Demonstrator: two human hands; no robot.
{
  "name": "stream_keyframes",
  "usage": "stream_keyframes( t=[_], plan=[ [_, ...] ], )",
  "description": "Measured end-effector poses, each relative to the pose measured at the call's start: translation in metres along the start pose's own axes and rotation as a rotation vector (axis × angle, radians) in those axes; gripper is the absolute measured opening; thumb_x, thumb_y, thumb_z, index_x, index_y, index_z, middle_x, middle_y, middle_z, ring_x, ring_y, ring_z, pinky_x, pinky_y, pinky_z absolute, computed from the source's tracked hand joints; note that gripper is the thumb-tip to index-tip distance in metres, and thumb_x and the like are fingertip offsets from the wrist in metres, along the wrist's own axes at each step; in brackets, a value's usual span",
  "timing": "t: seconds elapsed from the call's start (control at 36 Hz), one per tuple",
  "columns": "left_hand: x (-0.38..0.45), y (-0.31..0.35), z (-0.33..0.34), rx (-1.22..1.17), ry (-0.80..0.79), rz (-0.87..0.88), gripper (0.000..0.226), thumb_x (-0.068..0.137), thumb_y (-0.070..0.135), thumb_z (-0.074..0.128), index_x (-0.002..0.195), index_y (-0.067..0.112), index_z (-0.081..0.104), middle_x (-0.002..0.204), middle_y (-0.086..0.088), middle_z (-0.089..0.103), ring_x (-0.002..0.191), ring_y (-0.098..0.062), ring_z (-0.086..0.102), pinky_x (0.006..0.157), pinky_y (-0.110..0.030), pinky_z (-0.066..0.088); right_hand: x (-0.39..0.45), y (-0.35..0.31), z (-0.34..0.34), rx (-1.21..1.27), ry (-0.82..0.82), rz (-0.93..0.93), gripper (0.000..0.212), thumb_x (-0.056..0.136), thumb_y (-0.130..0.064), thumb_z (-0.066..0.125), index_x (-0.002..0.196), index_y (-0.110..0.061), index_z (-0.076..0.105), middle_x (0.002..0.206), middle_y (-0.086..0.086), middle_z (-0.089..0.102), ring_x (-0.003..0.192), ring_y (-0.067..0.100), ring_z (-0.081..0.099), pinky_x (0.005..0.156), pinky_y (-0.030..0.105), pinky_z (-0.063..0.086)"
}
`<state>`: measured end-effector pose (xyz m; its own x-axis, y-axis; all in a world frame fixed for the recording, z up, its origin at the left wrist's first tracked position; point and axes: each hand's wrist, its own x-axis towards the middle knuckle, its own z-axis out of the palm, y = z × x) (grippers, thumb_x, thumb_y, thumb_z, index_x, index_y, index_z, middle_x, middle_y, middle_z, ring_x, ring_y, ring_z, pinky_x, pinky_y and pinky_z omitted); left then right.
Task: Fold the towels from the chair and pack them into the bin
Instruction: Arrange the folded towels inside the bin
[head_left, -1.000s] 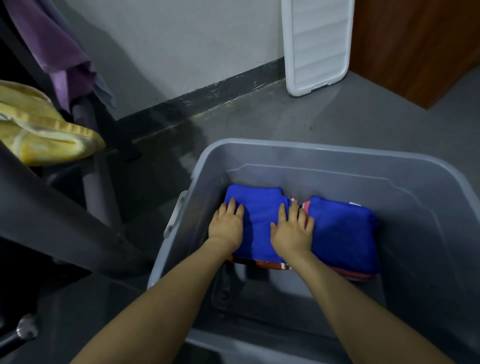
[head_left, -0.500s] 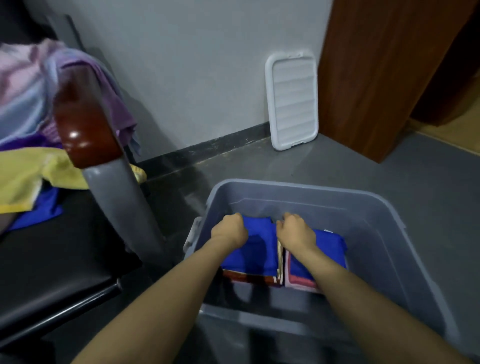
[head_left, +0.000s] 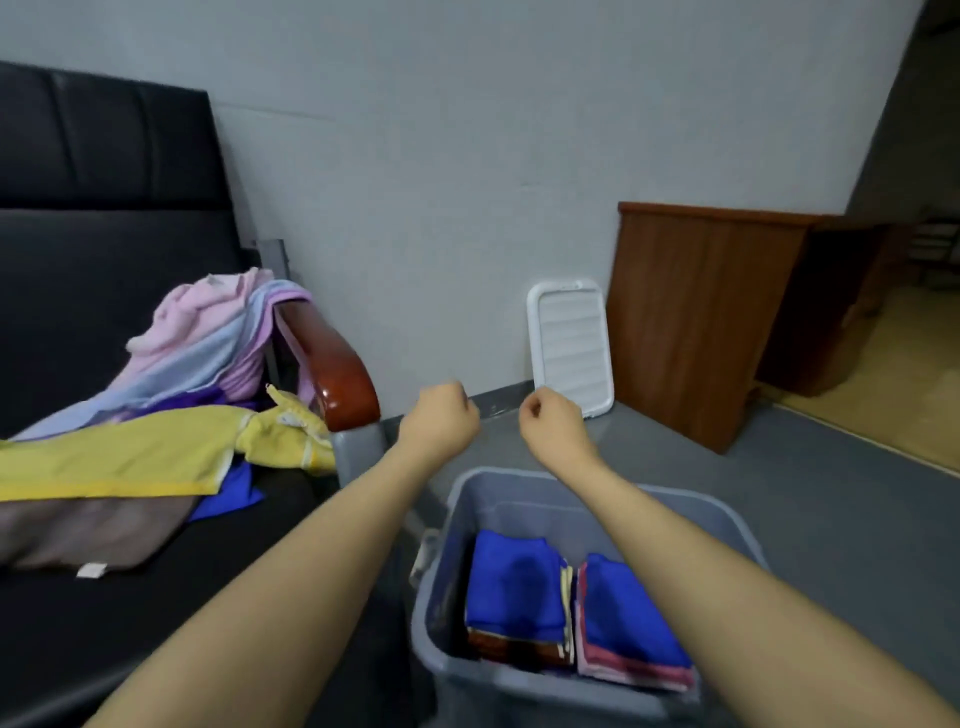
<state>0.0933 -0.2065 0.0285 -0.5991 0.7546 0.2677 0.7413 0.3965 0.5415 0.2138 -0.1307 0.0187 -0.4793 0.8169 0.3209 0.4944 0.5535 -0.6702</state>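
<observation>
Grey bin (head_left: 519, 488) has two folded stacks, both topped with bright blue towels (head_left: 514, 587), pink and reddish-brown layers underneath. Black chair (head_left: 104, 260) on the left holds yellow, pink, pale blue and purple towels (head_left: 156, 447), plus a white ribbed lid (head_left: 570, 348) by the far wall.

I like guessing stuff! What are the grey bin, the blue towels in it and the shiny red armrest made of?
The grey bin: likely plastic, with smooth, slightly see-through moulded walls. The blue towels: soft cloth, perhaps microfibre, with a fuzzy matt surface and folded layers. The armrest: probably varnished wood, reddish-brown and glossy with a bright highlight, though it could be plastic.
</observation>
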Motion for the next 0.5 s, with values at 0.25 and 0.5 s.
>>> stream_keyframes(
  t=[0.25, 0.5],
  plan=[
    [-0.012, -0.038, -0.089, 0.006, 0.212, -0.029, 0.022, 0.090, 0.014, 0.044, 0.091, -0.001, 0.060, 0.101, -0.019, 0.064, 0.093, -0.035, 0.059, 0.074, -0.033, 0.044, -0.003, -0.083, 0.021, 0.017, -0.027, -0.160, 0.013, 0.091, -0.014, 0.046, 0.084, -0.013, 0.057, 0.094, 0.009, 0.062, 0.086, 0.027, 0.056, 0.070, 0.031, 0.042],
    [-0.021, -0.134, -0.146, 0.123, 0.346, -0.125, 0.033, 0.087, 0.009, 0.043, 0.056, 0.013, 0.031, 0.067, -0.009, 0.040, 0.079, -0.038, 0.056, 0.058, -0.033, 0.029, -0.010, -0.169, 0.096, 0.137, -0.123, -0.389, 0.015, 0.090, -0.008, 0.047, 0.091, -0.006, 0.062, 0.104, 0.009, 0.056, 0.092, 0.023, 0.055, 0.082, 0.033, 0.044]
  ],
)
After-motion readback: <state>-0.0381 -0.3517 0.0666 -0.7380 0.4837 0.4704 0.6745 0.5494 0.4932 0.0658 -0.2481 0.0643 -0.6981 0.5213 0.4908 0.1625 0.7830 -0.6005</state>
